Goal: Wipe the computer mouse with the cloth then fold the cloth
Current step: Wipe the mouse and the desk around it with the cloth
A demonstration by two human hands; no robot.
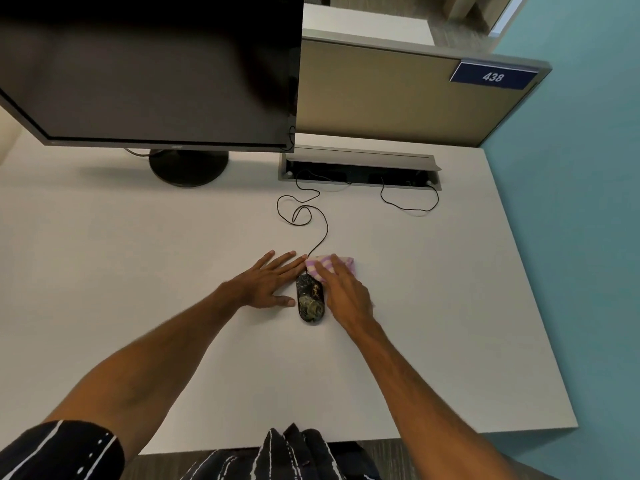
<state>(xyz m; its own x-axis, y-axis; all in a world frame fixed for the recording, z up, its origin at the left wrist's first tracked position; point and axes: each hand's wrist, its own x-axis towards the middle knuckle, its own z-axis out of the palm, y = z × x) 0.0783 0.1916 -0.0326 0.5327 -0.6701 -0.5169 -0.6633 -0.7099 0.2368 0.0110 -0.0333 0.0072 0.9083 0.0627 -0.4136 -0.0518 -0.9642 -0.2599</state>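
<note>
A dark patterned computer mouse (310,299) lies on the white desk (138,254), its black cord running away toward the back. My left hand (273,283) rests flat on the desk just left of the mouse, fingers spread, thumb near its side. My right hand (343,292) presses a pink-and-white checked cloth (323,264) against the front right part of the mouse. The cloth shows beyond my fingertips; the rest is hidden under the palm.
A black monitor (149,71) on a round stand (188,166) stands at the back left. A cable tray (360,169) with loose cords sits at the back centre, before a partition panel (398,95). The desk's right edge borders a teal wall.
</note>
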